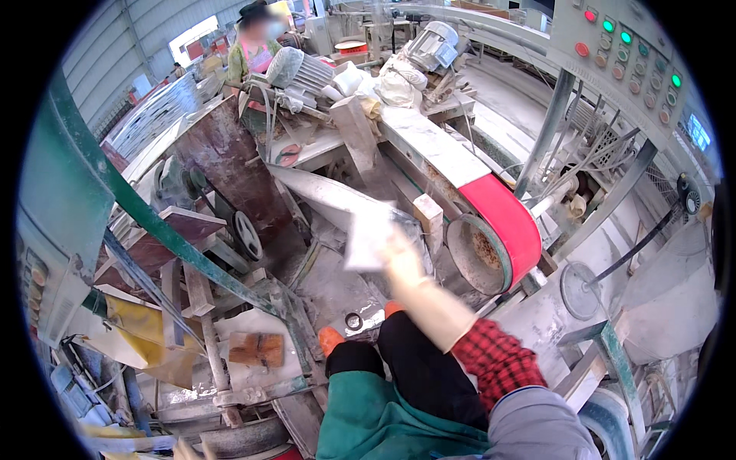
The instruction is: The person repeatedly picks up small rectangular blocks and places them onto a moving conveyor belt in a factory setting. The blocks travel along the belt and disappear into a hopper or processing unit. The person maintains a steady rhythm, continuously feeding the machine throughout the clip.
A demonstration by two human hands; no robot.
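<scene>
My right hand (402,259), in a long cream rubber glove, reaches forward over the machinery, left of the belt's end roller. It grips a flat white square piece (369,236) by its right edge; motion blurs both, and I cannot make out whether the piece is tile or something else. Only the gloved fingertips of my left hand (192,451) show at the bottom left rim, near a round drum, and what they do is cut off. The red belt with a white dusty top (502,222) runs away from me to the right of my right hand.
A control panel (625,57) with lit buttons stands at the upper right. A green curved bar (176,245) crosses the left side. A wooden block (256,349) lies at lower left. Motors (434,46) and a person (257,46) are at the back. A hand wheel (580,290) sits at right.
</scene>
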